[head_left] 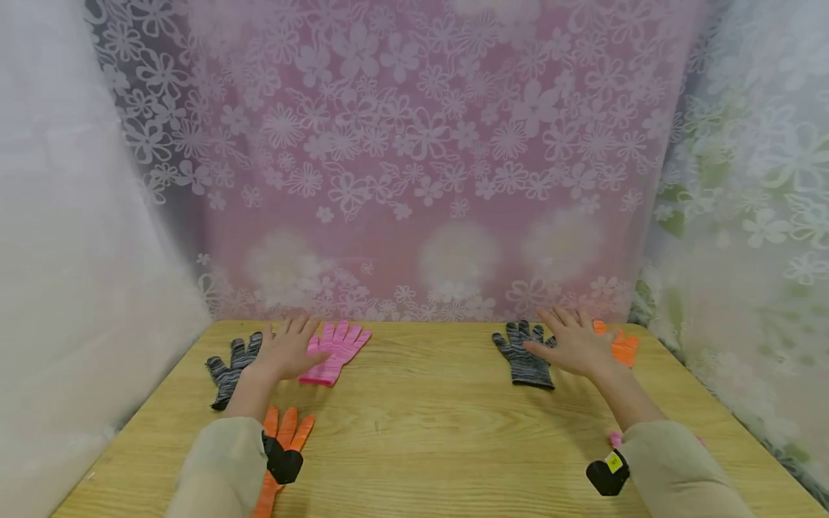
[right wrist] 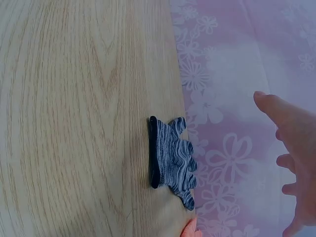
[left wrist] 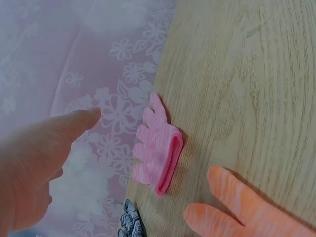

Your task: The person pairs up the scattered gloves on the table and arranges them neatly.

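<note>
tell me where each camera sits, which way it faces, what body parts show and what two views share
Head: worn on the head, looking forward and down across the table to the flowered curtain; the left hand, right hand and sleeves show.
Left wrist: worn there, facing the pink glove and part of an orange glove; part of the left hand shows at the left.
Right wrist: worn there, facing a grey glove; part of the right hand shows at the right.
Shared: head and left wrist both show that pink glove.

The wood-grain tabletop point(head_left: 414, 439) bears, on the left, a marled grey glove point(head_left: 224, 378), pink glove point(head_left: 335, 351) and orange glove point(head_left: 286, 429), and, rightward, another grey glove point(head_left: 531, 368), another orange glove point(head_left: 624, 350) and something pink point(head_left: 615, 438) (mostly hidden).
</note>
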The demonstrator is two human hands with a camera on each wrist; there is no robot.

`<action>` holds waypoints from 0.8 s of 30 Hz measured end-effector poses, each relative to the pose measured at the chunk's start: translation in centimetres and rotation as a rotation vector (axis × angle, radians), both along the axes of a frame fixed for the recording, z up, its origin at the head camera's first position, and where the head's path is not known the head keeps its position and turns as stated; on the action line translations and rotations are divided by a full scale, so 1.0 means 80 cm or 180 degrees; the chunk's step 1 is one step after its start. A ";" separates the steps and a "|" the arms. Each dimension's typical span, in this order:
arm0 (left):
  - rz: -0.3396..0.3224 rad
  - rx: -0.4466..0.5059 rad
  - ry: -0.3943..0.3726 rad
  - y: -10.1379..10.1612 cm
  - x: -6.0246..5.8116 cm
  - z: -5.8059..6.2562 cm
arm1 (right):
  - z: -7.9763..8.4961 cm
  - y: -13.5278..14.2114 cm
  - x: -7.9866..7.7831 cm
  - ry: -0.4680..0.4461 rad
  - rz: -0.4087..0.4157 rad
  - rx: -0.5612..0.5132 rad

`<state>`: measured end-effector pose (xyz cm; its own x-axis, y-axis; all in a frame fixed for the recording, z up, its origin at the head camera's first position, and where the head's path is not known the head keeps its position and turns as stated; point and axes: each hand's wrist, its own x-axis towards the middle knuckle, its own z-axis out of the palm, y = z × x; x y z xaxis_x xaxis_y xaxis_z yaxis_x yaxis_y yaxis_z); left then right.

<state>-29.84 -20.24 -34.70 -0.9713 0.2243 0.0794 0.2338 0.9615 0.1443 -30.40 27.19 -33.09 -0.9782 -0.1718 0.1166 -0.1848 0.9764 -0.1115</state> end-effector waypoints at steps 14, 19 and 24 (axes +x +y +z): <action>-0.0061 -0.0026 0.0119 -0.017 0.017 0.015 | 0.003 -0.022 0.002 0.0220 0.0217 0.0153; -0.0093 0.0147 -0.0197 -0.024 0.031 0.017 | 0.003 -0.036 0.004 0.0369 0.0390 0.0307; -0.0176 0.0135 -0.0377 -0.030 0.048 0.009 | 0.002 -0.047 0.009 0.0558 0.0547 0.0391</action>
